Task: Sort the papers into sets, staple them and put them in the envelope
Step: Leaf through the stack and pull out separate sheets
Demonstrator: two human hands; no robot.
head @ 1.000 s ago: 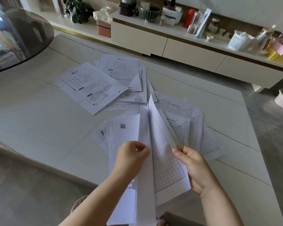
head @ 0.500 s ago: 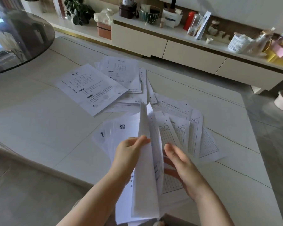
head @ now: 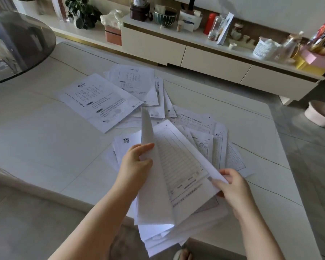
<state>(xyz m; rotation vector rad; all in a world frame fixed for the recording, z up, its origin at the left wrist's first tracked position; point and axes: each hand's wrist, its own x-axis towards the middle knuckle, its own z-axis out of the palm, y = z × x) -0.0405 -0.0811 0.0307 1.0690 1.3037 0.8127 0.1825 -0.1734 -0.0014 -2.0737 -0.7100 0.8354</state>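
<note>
Since half a second ago, the right hand [head: 233,186] has slid out to the lower right corner of the lined sheet [head: 178,164] and now pinches it there, while the left hand [head: 137,162] grips the upturned blank-backed sheet [head: 150,177] by its edge, fingers curled round it. Both sheets top the held stack [head: 161,235], whose long axis runs away from the person, its near end overhanging the table [head: 36,147] edge. Beyond, grid worksheets [head: 231,156] fan out just right of the hands, nearer the right hand; printed text pages [head: 99,100] lie farther off, ahead and left. No stapler or envelope shows, perhaps out of view.
</note>
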